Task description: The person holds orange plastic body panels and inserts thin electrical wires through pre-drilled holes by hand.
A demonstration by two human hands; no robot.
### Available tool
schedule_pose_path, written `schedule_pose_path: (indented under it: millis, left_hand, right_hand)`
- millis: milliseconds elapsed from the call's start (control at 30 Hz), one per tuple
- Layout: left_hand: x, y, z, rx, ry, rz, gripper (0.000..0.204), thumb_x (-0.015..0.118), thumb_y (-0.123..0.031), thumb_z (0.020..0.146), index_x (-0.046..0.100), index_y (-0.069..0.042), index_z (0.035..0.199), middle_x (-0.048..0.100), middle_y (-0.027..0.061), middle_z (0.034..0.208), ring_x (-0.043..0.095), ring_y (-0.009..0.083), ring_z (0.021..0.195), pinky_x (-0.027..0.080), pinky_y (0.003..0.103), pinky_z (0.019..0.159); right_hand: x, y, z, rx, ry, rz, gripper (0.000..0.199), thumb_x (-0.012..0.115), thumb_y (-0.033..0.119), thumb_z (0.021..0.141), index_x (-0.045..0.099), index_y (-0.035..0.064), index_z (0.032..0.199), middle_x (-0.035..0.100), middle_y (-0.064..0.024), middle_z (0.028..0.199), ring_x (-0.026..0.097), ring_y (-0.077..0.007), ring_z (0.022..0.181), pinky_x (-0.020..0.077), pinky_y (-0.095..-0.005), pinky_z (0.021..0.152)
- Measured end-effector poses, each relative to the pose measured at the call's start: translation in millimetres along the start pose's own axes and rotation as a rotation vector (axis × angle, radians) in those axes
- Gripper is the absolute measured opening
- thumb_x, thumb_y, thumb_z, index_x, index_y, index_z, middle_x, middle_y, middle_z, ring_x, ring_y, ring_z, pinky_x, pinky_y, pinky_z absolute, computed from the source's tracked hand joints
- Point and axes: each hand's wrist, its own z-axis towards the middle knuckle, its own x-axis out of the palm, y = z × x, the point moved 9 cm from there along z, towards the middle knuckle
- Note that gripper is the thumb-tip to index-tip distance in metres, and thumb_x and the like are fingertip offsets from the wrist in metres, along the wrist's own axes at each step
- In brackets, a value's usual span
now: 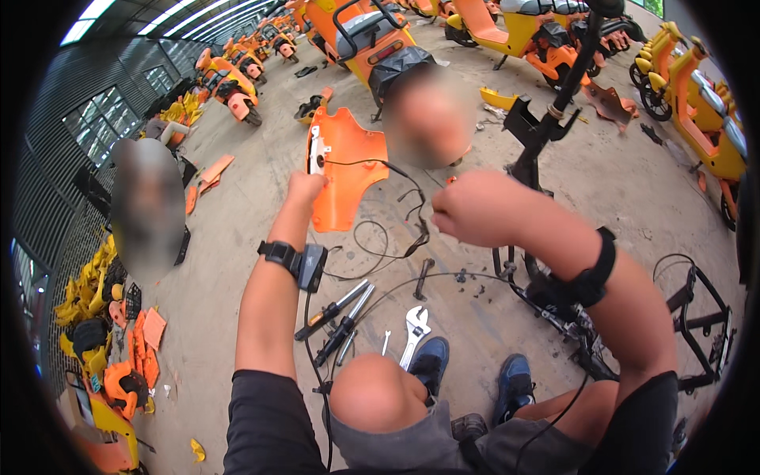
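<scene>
My left hand [305, 190] grips the lower left edge of an orange plastic scooter body panel [348, 162], holding it upright above the concrete floor. A black cable [396, 218] runs from the panel's white fitting down in loops toward my right hand [467, 210], which is closed in a fist around the cable's end. A stripped black scooter frame with steering column [546, 131] stands just behind my right hand.
On the floor by my knees lie an adjustable wrench [414, 328], two screwdrivers [340, 317], a small spanner and loose screws. Orange and yellow scooters [697, 103] stand around. Piles of plastic panels [119, 348] lie at the left. Two blurred people are nearby.
</scene>
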Motion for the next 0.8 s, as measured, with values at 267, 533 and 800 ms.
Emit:
schedule_pose_path:
  millis: [267,533,800]
  left_hand:
    - [19,8,-61,-0.327,-0.030,-0.612,0.025,0.059,0.003,0.081,0.055,0.011,0.104,0.062,0.0168,0.090,0.066,0.0272,0.075,0.054,0.042,0.064]
    - [20,-39,-148,-0.527,-0.005,-0.742,0.034,0.045,-0.014,0.094,0.045,0.000,0.125,0.060,0.0149,0.116,0.064,0.0319,0.102,0.054,0.050,0.089]
    - [-3,-13,-182,-0.559,-0.117,-1.110,0.042,0.043,-0.001,0.084,0.043,-0.001,0.126,0.055,0.0186,0.123,0.058,0.0368,0.111,0.048,0.057,0.098]
  right_hand:
    - [184,-48,50,-0.034,0.422,0.079,0.033,0.051,0.031,0.090,0.070,0.0043,0.090,0.068,-0.0200,0.089,0.064,-0.0396,0.084,0.0498,-0.0483,0.077]
    - [334,-14,58,-0.246,0.834,0.046,0.029,0.058,0.021,0.082,0.072,0.0009,0.097,0.070,-0.0164,0.100,0.066,-0.0345,0.090,0.0518,-0.0464,0.076]
    - [400,7,55,-0.364,0.862,-0.187,0.025,0.066,0.010,0.076,0.073,0.0009,0.099,0.069,-0.0185,0.107,0.066,-0.0368,0.096,0.0522,-0.0500,0.077]
